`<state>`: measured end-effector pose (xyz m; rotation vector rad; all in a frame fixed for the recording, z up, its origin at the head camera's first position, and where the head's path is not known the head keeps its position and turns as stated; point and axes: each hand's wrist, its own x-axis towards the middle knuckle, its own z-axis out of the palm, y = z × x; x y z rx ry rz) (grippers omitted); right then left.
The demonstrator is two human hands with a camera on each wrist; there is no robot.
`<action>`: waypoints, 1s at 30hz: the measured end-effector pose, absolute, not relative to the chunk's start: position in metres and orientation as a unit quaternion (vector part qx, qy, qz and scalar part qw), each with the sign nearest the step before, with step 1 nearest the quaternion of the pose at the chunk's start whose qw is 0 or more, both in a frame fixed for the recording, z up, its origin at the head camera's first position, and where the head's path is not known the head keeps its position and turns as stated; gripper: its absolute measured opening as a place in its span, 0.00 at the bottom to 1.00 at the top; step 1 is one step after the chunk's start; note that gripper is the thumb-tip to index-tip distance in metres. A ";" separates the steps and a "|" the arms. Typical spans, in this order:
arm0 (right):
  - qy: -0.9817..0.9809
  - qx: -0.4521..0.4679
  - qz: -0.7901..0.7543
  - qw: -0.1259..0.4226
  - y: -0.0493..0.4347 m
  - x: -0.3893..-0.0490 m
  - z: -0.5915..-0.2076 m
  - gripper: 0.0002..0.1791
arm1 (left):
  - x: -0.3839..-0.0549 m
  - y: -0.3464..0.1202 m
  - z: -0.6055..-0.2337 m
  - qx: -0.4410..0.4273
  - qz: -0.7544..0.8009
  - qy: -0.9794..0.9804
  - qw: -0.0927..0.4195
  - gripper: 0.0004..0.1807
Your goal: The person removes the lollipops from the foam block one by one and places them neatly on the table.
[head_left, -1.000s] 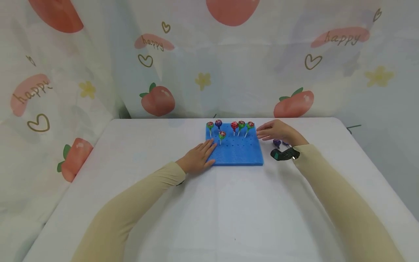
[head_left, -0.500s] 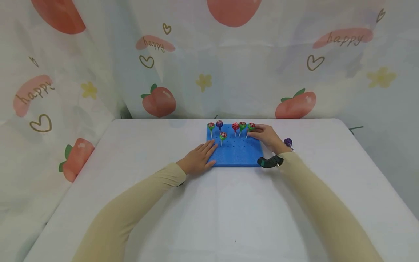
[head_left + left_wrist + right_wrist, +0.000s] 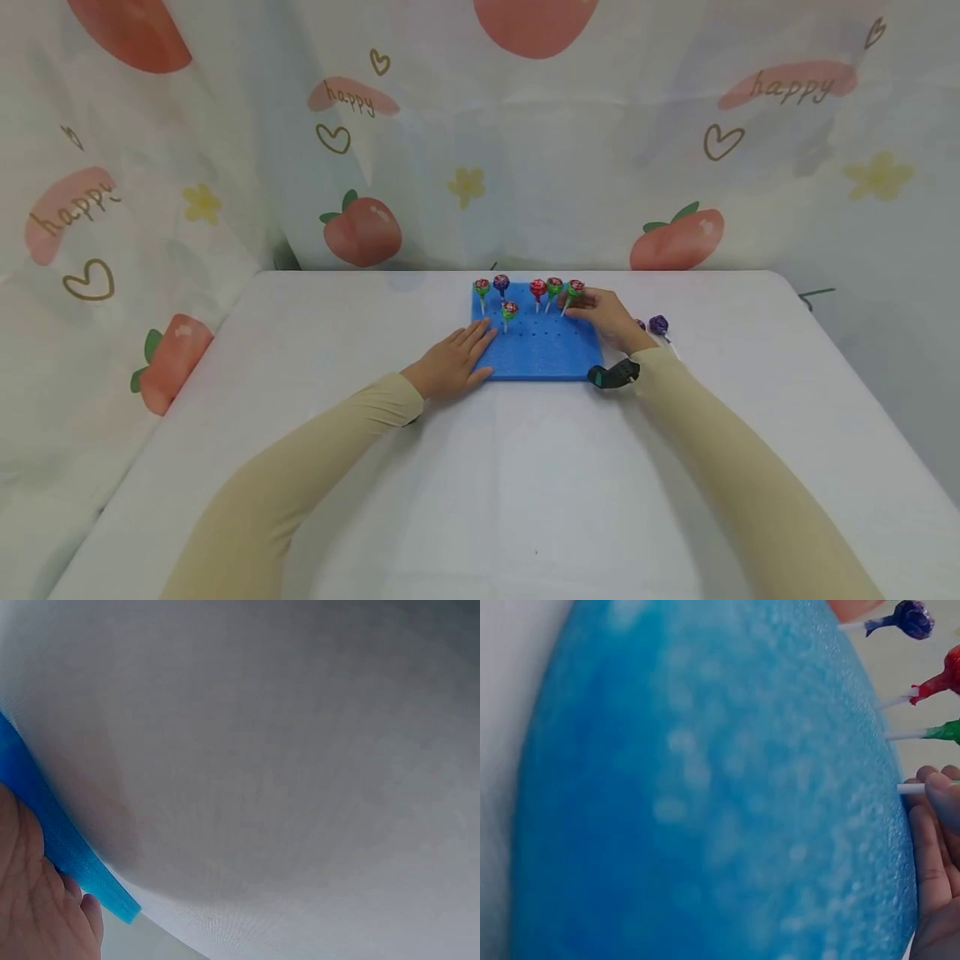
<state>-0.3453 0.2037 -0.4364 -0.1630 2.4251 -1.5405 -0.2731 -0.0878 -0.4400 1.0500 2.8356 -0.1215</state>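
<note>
A blue foam board [image 3: 540, 364] with small holes lies on the table, and several wrapped lollipops stand in it. My left hand [image 3: 452, 364] rests with straight fingers on the board's left edge; the left wrist view shows its palm side against the blue edge [image 3: 75, 851]. At the board's back right, my right hand [image 3: 606, 318] pinches the stick of a green lollipop [image 3: 574, 287], which leans to the right. In the right wrist view the thumb [image 3: 946, 799] lies against that white stick [image 3: 909, 789], with the fingers behind it. Its candy end is cut off in that view.
Other standing lollipops are a red one [image 3: 537, 287], a green one [image 3: 554, 287], a purple one [image 3: 501, 283], a front green one [image 3: 510, 311] and a left green one [image 3: 482, 287]. Purple lollipops [image 3: 658, 325] lie right of the board, one partly hidden by the right hand.
My right hand has moved left from beside the board to the rightmost green lollipop and now pinches its stick. The left hand stays in place on the board.
</note>
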 end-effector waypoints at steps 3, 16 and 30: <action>0.841 -0.056 -0.523 0.127 0.204 -0.345 -0.436 0.22 | -0.274 -0.088 -0.441 0.347 -0.044 0.935 0.058 0.37; 0.835 -0.062 -0.533 0.123 0.202 -0.343 -0.435 0.19 | -0.272 -0.088 -0.440 0.350 -0.038 0.934 0.053 0.37; 0.771 0.002 -0.620 0.146 0.201 -0.341 -0.436 0.21 | -0.270 -0.089 -0.438 0.355 -0.029 0.933 0.050 0.37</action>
